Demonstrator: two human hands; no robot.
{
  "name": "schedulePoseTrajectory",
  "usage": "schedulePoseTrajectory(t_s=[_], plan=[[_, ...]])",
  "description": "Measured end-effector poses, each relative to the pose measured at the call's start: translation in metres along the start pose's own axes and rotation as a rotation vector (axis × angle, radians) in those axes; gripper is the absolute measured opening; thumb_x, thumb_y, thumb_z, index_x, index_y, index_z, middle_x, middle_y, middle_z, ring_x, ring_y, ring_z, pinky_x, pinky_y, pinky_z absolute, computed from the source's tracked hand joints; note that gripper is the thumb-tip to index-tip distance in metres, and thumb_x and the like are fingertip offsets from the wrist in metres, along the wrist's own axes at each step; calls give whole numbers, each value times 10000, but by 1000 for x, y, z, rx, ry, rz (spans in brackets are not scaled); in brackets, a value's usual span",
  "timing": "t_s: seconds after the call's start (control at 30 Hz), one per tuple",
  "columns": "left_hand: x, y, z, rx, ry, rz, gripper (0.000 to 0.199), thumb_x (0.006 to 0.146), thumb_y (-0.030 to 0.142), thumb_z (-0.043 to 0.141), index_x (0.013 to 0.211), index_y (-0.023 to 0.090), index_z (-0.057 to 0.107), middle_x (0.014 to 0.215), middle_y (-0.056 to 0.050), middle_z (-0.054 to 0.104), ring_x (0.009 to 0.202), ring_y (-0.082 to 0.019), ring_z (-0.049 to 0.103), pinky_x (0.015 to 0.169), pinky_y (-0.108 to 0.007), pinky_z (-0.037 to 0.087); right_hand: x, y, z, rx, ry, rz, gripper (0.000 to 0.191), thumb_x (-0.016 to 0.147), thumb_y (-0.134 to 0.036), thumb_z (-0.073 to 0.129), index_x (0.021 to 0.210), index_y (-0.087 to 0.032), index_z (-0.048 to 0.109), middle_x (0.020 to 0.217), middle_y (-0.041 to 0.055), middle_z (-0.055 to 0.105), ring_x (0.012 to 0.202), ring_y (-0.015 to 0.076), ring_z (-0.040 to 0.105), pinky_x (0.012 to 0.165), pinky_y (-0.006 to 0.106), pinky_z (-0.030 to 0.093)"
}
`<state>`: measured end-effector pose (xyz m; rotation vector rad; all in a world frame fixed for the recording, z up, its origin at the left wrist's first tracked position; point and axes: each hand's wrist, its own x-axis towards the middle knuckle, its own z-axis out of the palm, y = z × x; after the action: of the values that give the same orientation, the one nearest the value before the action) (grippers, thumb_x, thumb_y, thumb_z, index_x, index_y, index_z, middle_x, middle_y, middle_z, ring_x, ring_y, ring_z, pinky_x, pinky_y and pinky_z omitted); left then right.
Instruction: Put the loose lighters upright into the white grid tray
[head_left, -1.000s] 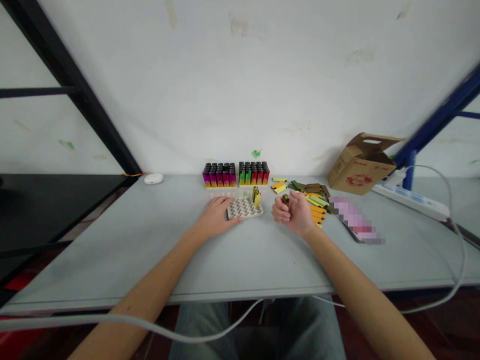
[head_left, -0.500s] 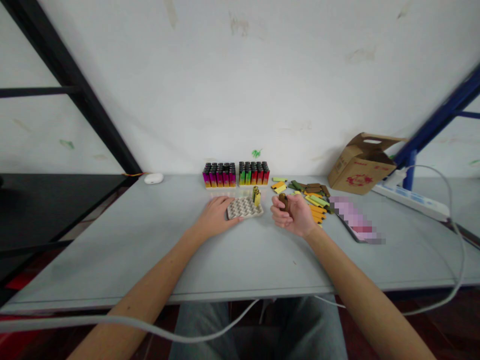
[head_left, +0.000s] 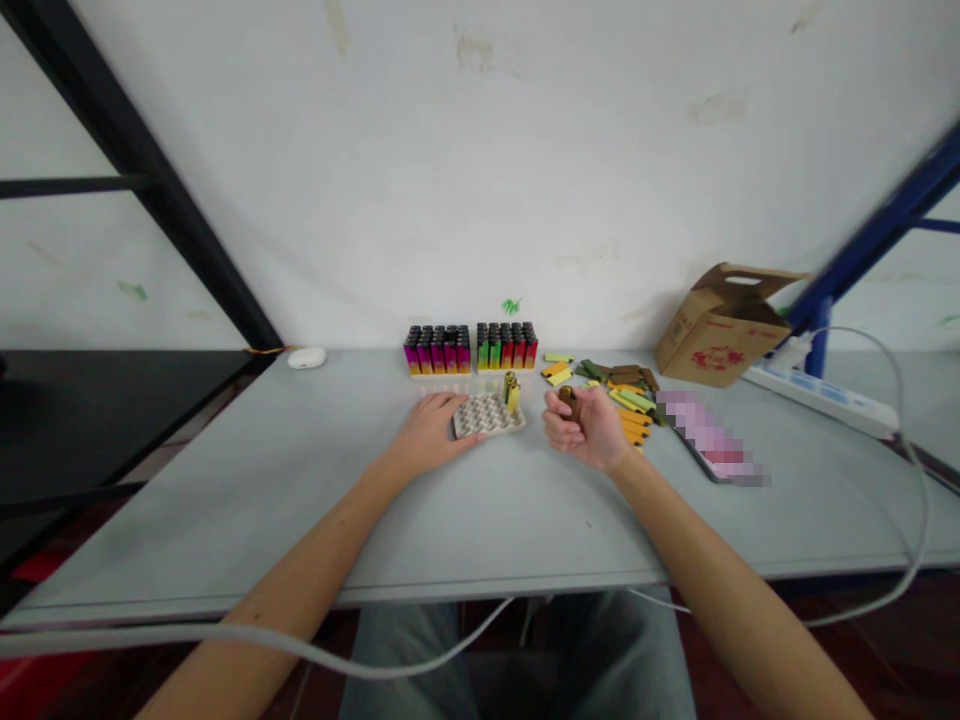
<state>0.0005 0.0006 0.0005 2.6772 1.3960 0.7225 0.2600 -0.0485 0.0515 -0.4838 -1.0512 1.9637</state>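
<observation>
Pale, scuffed wall (head_left: 480, 160) backs a grey table (head_left: 480, 525), and near the middle of that table sits a white holed tray (head_left: 480, 416), its long axis running roughly left to right. The left hand (head_left: 433, 432) spans the tray's left end, fingers along the far side and thumb against the near edge, gripping it between them. Just off the tray's right end and apart from it, the right hand (head_left: 591, 432) is curled, palm turned upward, around a brown lighter (head_left: 568, 401); its top shows above the fingers, while the lower part is hidden. What can be seen of this lighter's long axis is steep, with the top leaning slightly toward the tray. A few yellowish lighters (head_left: 513, 396) stand upright in the tray's right end, so the right hand is the nearer one to them, with most of the holes lying between them and the left hand. Beyond the tray stand two packed blocks, purple lighters (head_left: 438, 352) and green-and-red lighters (head_left: 507, 348). Right of the tray, past the right hand, lie loose lighters (head_left: 636, 402), then a phone (head_left: 705, 435), with a cardboard box (head_left: 724, 340) farther back.
</observation>
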Motion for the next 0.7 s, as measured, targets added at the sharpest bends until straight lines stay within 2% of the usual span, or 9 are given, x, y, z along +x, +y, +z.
schedulePoseTrajectory(t_s=[0.23, 0.53, 0.7], plan=[[0, -1, 0, -19, 19, 10, 652, 785, 597, 597, 1263, 158, 539, 1239, -142, 578, 1168, -299, 513, 1037, -451, 375, 1, 0, 1, -19, 21, 22, 292, 724, -408, 503, 663, -216, 292, 487, -89, 257, 388, 57, 121, 391, 182, 192], [0, 0, 0, -33, 16, -3, 662, 775, 596, 604, 1267, 158, 542, 1249, -145, 572, 1174, -310, 506, 1034, -461, 377, 0, 1, 3, 1, 5, 32, 301, 710, -446, 528, 722, -219, 331, 523, -89, 268, 403, 58, 130, 395, 190, 171], [0, -1, 1, -30, 17, 2, 651, 778, 587, 607, 1266, 162, 539, 1236, -141, 576, 1163, -305, 510, 1026, -456, 382, 1, 3, 4, -40, 28, 26, 250, 677, -261, 612, 795, -211, 397, 562, -85, 315, 417, 54, 199, 411, 181, 171]])
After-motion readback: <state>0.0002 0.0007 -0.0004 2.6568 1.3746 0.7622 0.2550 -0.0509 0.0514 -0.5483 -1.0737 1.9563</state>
